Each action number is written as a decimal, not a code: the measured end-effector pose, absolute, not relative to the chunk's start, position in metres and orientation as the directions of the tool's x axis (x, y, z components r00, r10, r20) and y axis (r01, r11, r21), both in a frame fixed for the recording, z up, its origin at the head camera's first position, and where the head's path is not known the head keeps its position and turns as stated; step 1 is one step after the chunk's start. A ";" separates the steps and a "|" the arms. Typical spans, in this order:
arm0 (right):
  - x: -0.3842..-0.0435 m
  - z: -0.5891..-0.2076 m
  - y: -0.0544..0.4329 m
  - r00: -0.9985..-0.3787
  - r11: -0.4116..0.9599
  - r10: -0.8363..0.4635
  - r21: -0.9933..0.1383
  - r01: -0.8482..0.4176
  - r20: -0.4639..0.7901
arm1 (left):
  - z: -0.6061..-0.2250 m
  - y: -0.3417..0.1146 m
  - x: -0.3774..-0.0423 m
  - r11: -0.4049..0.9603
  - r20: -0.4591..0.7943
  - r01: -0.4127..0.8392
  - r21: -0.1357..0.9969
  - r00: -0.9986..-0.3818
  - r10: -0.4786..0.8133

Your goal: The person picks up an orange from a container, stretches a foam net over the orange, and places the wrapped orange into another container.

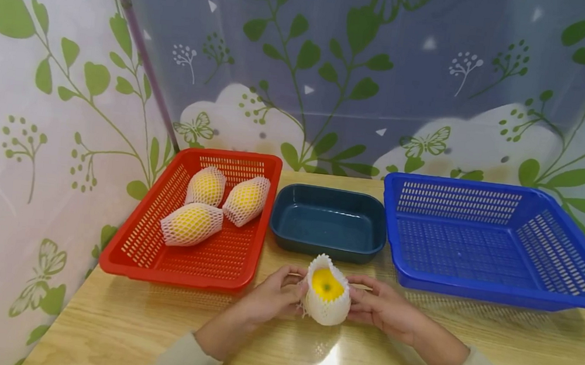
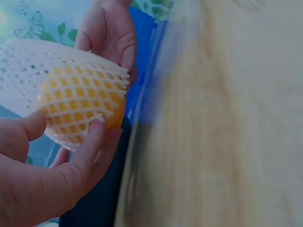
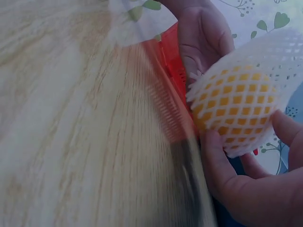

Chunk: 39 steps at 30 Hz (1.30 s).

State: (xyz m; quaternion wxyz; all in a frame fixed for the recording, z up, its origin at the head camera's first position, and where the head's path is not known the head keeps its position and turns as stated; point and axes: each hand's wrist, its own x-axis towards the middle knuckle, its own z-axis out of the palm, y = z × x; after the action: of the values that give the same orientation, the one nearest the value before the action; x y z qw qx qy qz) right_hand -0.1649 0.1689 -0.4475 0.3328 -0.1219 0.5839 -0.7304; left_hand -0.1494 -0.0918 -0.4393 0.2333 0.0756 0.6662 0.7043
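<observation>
A yellow fruit [image 1: 327, 284] in a white foam net [image 1: 326, 315] is held up over the table's front middle, one end showing through the net's mouth. My left hand [image 1: 273, 295] grips it from the left, thumb and fingers on the net. From the right, my right hand [image 1: 386, 310] holds the opposite side. In the left wrist view, the netting lies snug over the fruit [image 2: 80, 101] and runs on past it as a loose sleeve. The right wrist view shows fingertips [image 3: 214, 142] pressed near the net's edge.
At the left, a red basket [image 1: 198, 278] contains 3 more yellow fruits [image 1: 192, 224] in foam nets. A dark teal dish [image 1: 325, 250] stands behind my hands. To the right is a blue basket [image 1: 473, 288]. Patterned curtains [image 1: 291, 88] hang behind and beside the wooden table [image 1: 115, 318].
</observation>
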 end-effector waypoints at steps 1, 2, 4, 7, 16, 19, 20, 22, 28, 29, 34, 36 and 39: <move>-0.164 -0.446 0.169 -0.756 -0.108 -0.621 -0.932 0.345 -0.208 | -0.438 -0.090 -0.149 -0.012 -0.196 -0.222 0.975 -0.885 0.421; -0.164 -0.444 0.168 -0.763 -0.121 -0.614 -0.931 0.345 -0.203 | -0.437 -0.089 -0.150 -0.019 -0.190 -0.217 0.976 -0.891 0.413; -0.163 -0.440 0.167 -0.776 -0.146 -0.601 -0.929 0.341 -0.190 | -0.433 -0.086 -0.150 -0.036 -0.187 -0.217 0.975 -0.901 0.392; -0.163 -0.432 0.164 -0.796 -0.191 -0.583 -0.926 0.327 -0.161 | -0.426 -0.081 -0.152 -0.060 -0.184 -0.222 0.973 -0.909 0.374; -0.164 -0.411 0.160 -0.787 -0.366 -0.616 -0.898 0.243 0.038 | -0.400 -0.067 -0.152 -0.122 -0.116 -0.176 0.977 -0.913 0.391; -0.164 -0.407 0.159 -0.786 -0.385 -0.615 -0.892 0.235 0.059 | -0.396 -0.065 -0.153 -0.192 -0.096 -0.188 0.963 -0.909 0.406; -0.163 -0.406 0.159 -0.788 -0.385 -0.613 -0.892 0.236 0.056 | -0.396 -0.065 -0.154 -0.212 -0.094 -0.193 0.958 -0.909 0.405; -0.163 -0.404 0.158 -0.794 -0.374 -0.606 -0.896 0.240 0.041 | -0.397 -0.064 -0.154 -0.248 -0.092 -0.207 0.947 -0.909 0.407; -0.163 -0.402 0.157 -0.823 -0.326 -0.567 -0.913 0.247 -0.020 | -0.399 -0.065 -0.156 -0.289 -0.111 -0.247 0.925 -0.903 0.415; -0.163 -0.402 0.157 -0.826 -0.324 -0.564 -0.913 0.248 -0.024 | -0.399 -0.065 -0.156 -0.296 -0.116 -0.256 0.920 -0.900 0.419; -0.164 -0.404 0.156 -0.827 -0.354 -0.562 -0.905 0.238 0.002 | -0.401 -0.067 -0.157 -0.320 -0.127 -0.287 0.903 -0.889 0.439; -0.164 -0.405 0.155 -0.828 -0.366 -0.560 -0.901 0.234 0.012 | -0.401 -0.069 -0.157 -0.324 -0.126 -0.292 0.900 -0.885 0.448; -0.164 -0.407 0.154 -0.835 -0.363 -0.550 -0.903 0.232 0.006 | -0.400 -0.070 -0.157 -0.324 -0.127 -0.300 0.897 -0.878 0.461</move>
State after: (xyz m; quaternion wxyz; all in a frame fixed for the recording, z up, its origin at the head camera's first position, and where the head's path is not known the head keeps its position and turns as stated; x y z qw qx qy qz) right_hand -0.1643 0.1543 -0.4066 0.2410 -0.1555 0.5104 -0.8107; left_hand -0.1570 -0.0703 -0.4003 0.2349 0.0758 0.5317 0.8101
